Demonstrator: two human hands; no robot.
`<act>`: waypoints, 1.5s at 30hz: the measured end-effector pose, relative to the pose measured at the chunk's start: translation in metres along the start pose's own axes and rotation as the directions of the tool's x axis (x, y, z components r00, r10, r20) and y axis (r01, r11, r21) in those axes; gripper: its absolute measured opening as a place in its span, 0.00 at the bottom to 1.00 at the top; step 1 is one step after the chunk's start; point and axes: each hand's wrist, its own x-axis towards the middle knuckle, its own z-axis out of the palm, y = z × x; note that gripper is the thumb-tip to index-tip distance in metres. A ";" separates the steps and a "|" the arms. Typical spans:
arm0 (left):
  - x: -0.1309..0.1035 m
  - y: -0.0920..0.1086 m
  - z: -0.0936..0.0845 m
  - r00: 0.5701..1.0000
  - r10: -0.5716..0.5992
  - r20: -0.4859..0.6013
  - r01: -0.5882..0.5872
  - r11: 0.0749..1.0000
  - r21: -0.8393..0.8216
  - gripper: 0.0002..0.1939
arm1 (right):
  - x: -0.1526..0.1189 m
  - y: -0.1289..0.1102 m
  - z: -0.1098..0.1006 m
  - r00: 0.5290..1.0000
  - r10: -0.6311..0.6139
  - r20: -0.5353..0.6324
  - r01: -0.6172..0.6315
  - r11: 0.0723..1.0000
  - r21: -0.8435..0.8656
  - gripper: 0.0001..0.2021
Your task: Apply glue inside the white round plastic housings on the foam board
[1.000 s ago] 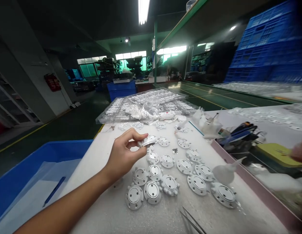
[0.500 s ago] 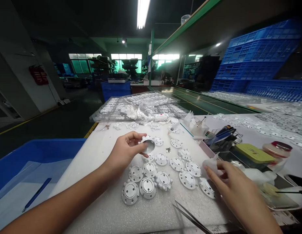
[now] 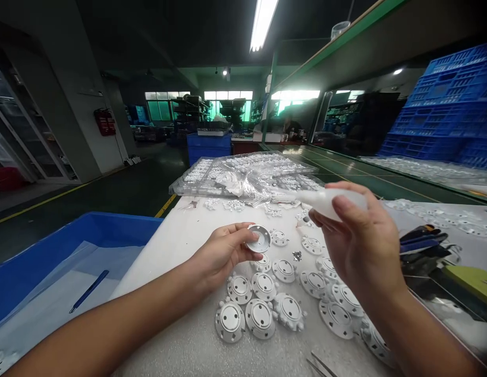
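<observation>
My left hand [image 3: 225, 248] grips a round white cup-shaped part [image 3: 261, 242] by its rim, its hollow side turned toward me. In my right hand [image 3: 357, 230] is a white squeeze bottle [image 3: 325, 203], raised above the table with its nozzle pointing left. Several similar round white parts [image 3: 260, 317] lie below on the white foam-covered table [image 3: 176, 335], each with dark holes on top. A small pile of tiny metal pieces [image 3: 297, 256] sits among them. Near the front edge lie tweezers [image 3: 320, 364], partly out of view.
Clear trays of small white parts [image 3: 243, 175] fill the back of the table. A blue bin [image 3: 121, 222] holding a blue pen [image 3: 89, 291] stands at left. On the right are tools [image 3: 422, 241], a yellow-green lid [image 3: 473, 280] and stacked blue crates [image 3: 443, 110].
My right hand has lifted the squeeze bottle from the table's right side. The cup-shaped part in my left hand has tilted, showing more of its inside. The view has swung left.
</observation>
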 end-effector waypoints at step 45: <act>-0.006 -0.003 0.003 0.999 -0.009 0.043 0.008 1.000 0.023 0.13 | -0.023 0.030 -0.017 0.936 -0.325 0.134 0.350 0.898 -0.268 0.12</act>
